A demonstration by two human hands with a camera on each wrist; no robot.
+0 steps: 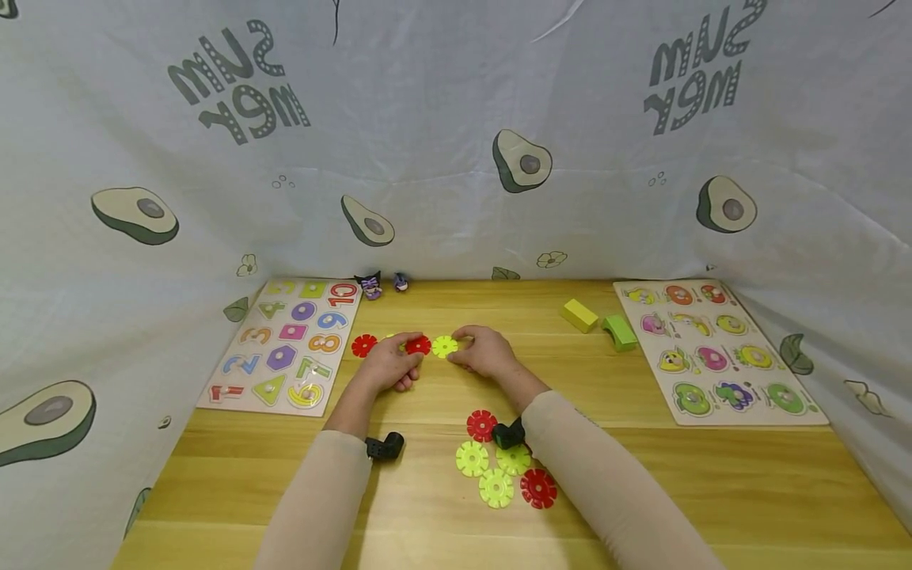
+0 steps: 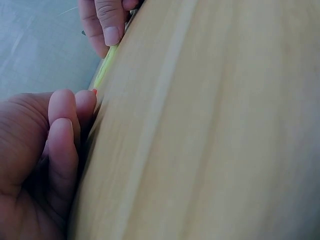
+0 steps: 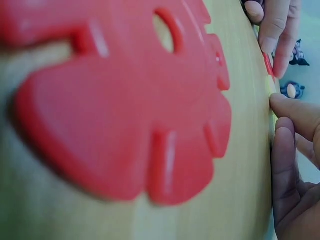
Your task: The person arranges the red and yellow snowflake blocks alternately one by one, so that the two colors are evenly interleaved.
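Note:
Four-plus aside, a row of notched plastic discs lies near the table's far side. My left hand [image 1: 388, 366] pinches a red disc [image 1: 419, 345] by its edges. Just right of it, a yellow disc [image 1: 445, 347] is held between the thumb and forefinger of my right hand [image 1: 488, 353]; the two discs sit side by side. Left of these lie another red disc [image 1: 363, 346] and a yellow one [image 1: 394, 340], partly covered by my left hand. In the left wrist view the yellow disc [image 2: 105, 67] appears edge-on.
Several loose red and yellow discs [image 1: 496, 488] lie near the front, partly under my right forearm. A number board [image 1: 330, 393] is on the left, a fruit board [image 1: 765, 368] on the right. Yellow [image 1: 580, 315] and green [image 1: 620, 333] blocks and small purple figures [image 1: 370, 286] stand farther back.

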